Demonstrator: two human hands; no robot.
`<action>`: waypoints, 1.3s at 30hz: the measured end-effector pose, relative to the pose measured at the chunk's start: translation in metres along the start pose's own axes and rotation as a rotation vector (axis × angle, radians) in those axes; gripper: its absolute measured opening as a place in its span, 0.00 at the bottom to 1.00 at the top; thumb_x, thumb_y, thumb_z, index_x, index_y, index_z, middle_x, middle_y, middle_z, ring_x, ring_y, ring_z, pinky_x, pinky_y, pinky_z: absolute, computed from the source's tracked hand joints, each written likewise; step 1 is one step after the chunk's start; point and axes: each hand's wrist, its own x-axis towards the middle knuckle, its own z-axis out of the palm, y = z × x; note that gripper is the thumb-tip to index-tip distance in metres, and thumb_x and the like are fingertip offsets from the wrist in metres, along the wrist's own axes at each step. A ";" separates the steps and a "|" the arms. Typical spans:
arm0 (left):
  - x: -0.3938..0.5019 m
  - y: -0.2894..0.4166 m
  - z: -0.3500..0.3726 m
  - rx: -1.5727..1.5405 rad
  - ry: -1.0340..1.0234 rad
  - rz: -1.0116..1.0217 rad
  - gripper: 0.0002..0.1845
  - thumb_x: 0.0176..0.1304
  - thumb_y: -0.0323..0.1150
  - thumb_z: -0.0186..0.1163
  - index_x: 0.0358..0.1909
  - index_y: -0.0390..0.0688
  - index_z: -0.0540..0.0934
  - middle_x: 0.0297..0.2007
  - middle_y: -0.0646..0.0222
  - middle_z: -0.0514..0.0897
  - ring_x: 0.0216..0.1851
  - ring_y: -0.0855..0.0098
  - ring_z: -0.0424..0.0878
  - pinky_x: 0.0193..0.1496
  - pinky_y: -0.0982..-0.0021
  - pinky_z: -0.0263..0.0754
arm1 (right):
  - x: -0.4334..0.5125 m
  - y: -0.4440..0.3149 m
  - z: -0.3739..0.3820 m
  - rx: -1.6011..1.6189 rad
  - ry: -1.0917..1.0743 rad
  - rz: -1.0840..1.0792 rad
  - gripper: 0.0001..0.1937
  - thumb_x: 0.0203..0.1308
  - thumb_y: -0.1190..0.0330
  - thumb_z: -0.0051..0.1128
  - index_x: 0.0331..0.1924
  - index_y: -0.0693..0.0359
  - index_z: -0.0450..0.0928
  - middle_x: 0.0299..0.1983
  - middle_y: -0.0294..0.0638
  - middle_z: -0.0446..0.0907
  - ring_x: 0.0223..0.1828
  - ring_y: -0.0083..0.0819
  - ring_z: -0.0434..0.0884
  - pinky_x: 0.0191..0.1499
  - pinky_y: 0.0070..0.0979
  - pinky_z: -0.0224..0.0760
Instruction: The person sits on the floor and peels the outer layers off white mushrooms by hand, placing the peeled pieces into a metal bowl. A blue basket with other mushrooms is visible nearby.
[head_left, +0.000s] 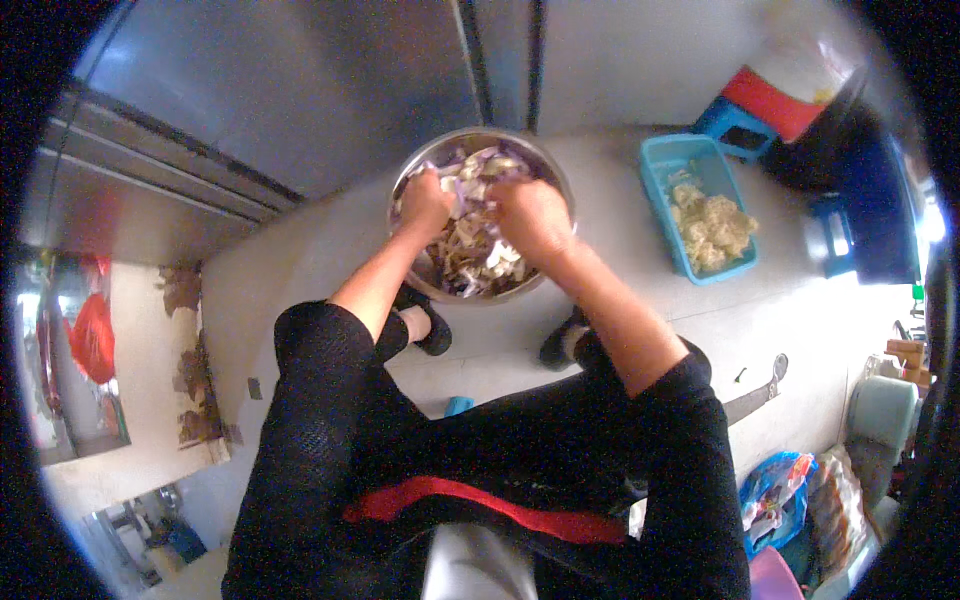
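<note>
A round metal bowl (564, 166) stands on the floor between the person's feet. It is filled with torn or cut pieces, purple, white and brownish, that look like vegetable pieces (469, 232). My left hand (429, 204) is in the left part of the bowl, its fingers bent at a pale piece. Over the bowl's right part is my right hand (531, 217), blurred, with its fingers curled down among the pieces. Whether it grips one cannot be told. To the right of the bowl, a blue plastic basket (662, 214) holds a pale, clumped heap (712, 225).
Metal cabinet doors (337, 82) rise beyond the bowl. A blue and red stool (772, 105) stands behind the basket. At lower right lie plastic bags (776, 495) near a pink container (776, 574). A long, flat dark object (750, 401) lies on the floor at right.
</note>
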 end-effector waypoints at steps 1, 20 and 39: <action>-0.001 -0.003 0.013 0.039 0.072 -0.121 0.18 0.42 0.39 0.64 0.33 0.38 0.77 0.33 0.53 0.82 0.38 0.52 0.79 0.42 0.56 0.72 | -0.004 -0.005 -0.001 -0.036 -0.001 -0.046 0.07 0.49 0.67 0.54 0.28 0.58 0.81 0.29 0.48 0.81 0.32 0.46 0.82 0.35 0.38 0.76; -0.053 0.082 -0.112 -0.968 -0.341 -0.313 0.19 0.57 0.22 0.53 0.53 0.42 0.73 0.45 0.69 0.79 0.46 0.72 0.76 0.45 0.66 0.77 | 0.003 -0.020 -0.022 0.415 0.004 0.124 0.10 0.47 0.71 0.60 0.36 0.61 0.80 0.37 0.49 0.80 0.35 0.43 0.80 0.41 0.35 0.74; -0.069 0.083 -0.131 -1.045 -0.394 -0.246 0.17 0.62 0.34 0.57 0.51 0.42 0.72 0.46 0.68 0.77 0.43 0.74 0.76 0.31 0.74 0.77 | -0.002 -0.038 -0.020 0.413 0.188 0.010 0.11 0.31 0.71 0.64 0.25 0.64 0.81 0.26 0.51 0.80 0.30 0.47 0.80 0.34 0.34 0.73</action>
